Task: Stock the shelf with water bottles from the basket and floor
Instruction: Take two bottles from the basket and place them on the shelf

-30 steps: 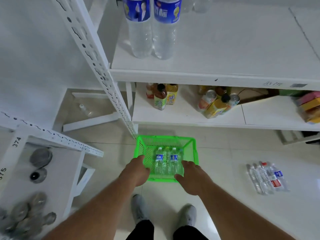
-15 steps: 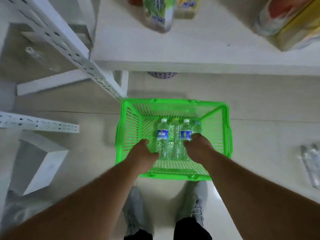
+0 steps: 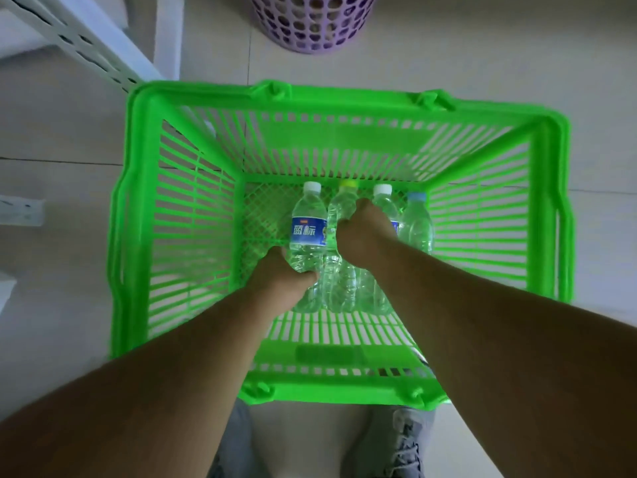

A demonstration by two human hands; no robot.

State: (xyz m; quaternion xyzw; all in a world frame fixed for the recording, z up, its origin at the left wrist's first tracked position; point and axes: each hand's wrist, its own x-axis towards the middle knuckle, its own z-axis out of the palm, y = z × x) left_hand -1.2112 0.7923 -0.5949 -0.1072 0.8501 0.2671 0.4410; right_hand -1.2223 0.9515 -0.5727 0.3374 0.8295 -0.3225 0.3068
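Water bottles [image 3: 348, 243], four in a row, are laid side by side on the mesh floor of a green basket [image 3: 548, 215], caps pointing away from the person. The basket is set on a pale tiled floor [image 3: 62, 108], just in front of two grey shoes [image 3: 401, 443]. The leftmost bottle [image 3: 307, 229], white-capped and wrapped in a blue label, is gripped at its lower end by the left hand [image 3: 281, 277], whose fingers are curled under and around it. The right hand [image 3: 363, 232] is closed over the neighbouring bottles: the yellow-capped bottle [image 3: 341, 201] and the second white-capped one [image 3: 382, 198] are both covered by it, and which of the two is actually clasped cannot be told, as the fingertips are hidden beneath the knuckles. A light-blue-capped bottle [image 3: 417, 225] is left untouched at the right end of the row. Beyond the basket's far rim a purple perforated bin [image 3: 310, 25] is seen on the floor, and a white slotted shelf upright [image 3: 86, 46] is angled across the upper left corner, near the basket's far left corner.
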